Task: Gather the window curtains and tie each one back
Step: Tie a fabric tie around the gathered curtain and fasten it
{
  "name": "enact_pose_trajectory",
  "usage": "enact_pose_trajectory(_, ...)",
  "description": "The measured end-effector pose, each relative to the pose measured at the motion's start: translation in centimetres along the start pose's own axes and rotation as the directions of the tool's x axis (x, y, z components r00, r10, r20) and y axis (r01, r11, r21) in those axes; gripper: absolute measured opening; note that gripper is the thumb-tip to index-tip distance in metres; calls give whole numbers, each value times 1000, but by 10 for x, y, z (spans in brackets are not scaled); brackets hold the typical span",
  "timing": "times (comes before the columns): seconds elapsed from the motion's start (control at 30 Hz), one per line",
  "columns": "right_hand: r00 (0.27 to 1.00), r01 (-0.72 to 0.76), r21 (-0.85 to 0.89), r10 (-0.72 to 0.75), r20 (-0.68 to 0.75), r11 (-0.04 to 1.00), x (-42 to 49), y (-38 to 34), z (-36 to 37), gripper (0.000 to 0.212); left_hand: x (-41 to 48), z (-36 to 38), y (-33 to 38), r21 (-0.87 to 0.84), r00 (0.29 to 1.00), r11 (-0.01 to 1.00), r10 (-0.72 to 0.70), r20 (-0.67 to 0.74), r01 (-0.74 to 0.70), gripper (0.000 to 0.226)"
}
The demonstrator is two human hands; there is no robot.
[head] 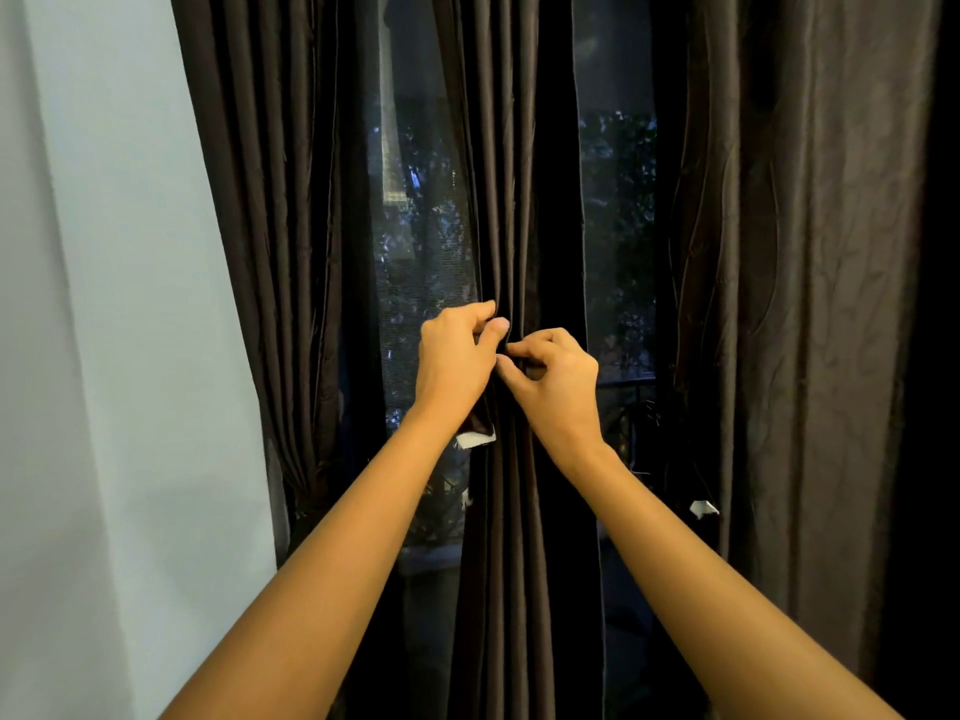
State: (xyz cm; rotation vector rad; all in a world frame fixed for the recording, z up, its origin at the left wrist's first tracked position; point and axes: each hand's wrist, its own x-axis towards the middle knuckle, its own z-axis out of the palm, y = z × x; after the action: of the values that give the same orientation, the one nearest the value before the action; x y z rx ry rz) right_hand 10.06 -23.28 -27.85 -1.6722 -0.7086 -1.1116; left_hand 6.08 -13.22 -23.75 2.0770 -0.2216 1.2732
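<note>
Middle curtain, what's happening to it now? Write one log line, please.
stage: tying | middle curtain: gathered | left hand: pinches it | right hand: pinches it | white-tipped strip: hangs below left hand

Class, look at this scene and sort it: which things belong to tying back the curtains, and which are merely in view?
Part of the job: middle curtain, pinched by the left hand and right hand; tie band with a white end, hanging below the left hand; left curtain; right curtain.

Merely in view: wall; window screen; foliage outside.
</note>
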Motion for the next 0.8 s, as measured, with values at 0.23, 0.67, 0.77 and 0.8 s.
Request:
enact_pose_trajectory(0.23, 998, 12, -25, -11, 57, 1000, 10, 8, -3, 9, 4, 3, -4, 52, 996, 999, -3, 84, -1, 26)
enact_pose_trajectory(0.67, 995, 58, -45, -54, 87, 997, 6, 14, 4, 15, 0, 10, -3, -47, 995, 995, -93, -37, 92, 23)
enact_pose_trajectory(0.77, 994, 65, -35, -62, 88, 997, 5, 15, 5, 12, -3, 12, -4, -115, 989, 983, -147, -34, 142, 30)
enact_pose_trajectory(0.8, 994, 71, -27, -68, 89, 997, 5, 15, 5, 11, -4, 13, -5, -129, 987, 980, -159, -36, 153, 33)
